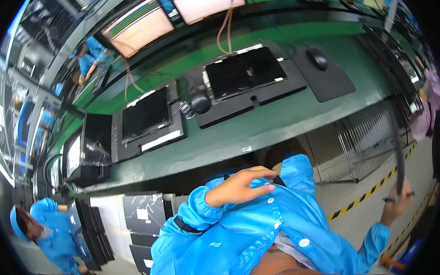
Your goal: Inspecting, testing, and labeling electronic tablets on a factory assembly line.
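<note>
My left hand (242,187) is in front of my blue smock, near its buttons, with fingers stretched out and thumb apart. Nothing shows in it, though a small dark edge lies by its fingertips. Out to the right, my right hand (399,202) is closed round the lower end of a long, thin dark panel (399,145). This panel is seen nearly edge-on and slightly blurred, so its exact kind is unclear. It rises from the hand toward the racked dark panels at the bench's right end.
On the green bench (280,115) lie a black display panel (245,72) on a dark fixture, a second panel (147,114), and a mouse (316,59) on a mat. A wire rack (352,145) stands below. At lower left, a person (51,233) is beside stacked dark panels (90,230).
</note>
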A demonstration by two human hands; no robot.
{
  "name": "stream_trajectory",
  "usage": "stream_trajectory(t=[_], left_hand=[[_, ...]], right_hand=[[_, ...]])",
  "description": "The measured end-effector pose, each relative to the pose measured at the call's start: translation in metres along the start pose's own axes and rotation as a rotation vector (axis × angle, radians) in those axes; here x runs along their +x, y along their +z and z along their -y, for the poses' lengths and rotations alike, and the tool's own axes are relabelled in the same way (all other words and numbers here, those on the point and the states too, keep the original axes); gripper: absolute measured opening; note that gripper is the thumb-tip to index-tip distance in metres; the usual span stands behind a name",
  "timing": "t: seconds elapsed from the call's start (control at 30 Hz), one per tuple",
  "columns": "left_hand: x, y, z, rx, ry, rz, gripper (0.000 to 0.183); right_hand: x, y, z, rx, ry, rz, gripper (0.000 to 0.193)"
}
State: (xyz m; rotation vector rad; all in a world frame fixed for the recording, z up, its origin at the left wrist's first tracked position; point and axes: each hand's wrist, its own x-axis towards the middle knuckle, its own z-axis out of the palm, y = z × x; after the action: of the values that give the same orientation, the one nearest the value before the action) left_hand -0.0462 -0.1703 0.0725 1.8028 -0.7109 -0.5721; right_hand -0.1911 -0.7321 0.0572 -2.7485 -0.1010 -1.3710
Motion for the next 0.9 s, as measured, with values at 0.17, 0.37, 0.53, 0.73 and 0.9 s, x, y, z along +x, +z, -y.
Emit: stream_trajectory(t=[0.17,0.37,0.53,0.73,0.9], left_hand=[[0.012,0.007,-0.016,-0.223,0.043,-0.053,0.071],[-0.016,0.015,-0.047,-0.845,0.489,-0.400,0.128],[-0.182,0.031,-0.030,-0.738,0.310,-1.542,0.024],[-0.387,0.129,-0.035,-0.963,0.366,-1.988,0.052],[-0.459,0.199,0.003,-0.938,0.174,-2.163,0.058]], right_hand=[[0.061,-0.020,0.060,-0.039,0.007,-0.083,0.044],[0.136,0.062,0.256,0.381,-0.971,-0.201,0.024],[0.154,0.121,0.444,1.092,-1.368,-0.126,0.030],[0.131,0.156,0.597,1.254,-1.386,-0.006,0.040],[0.044,0.172,0.683,1.444,-1.607,0.085,0.044]])
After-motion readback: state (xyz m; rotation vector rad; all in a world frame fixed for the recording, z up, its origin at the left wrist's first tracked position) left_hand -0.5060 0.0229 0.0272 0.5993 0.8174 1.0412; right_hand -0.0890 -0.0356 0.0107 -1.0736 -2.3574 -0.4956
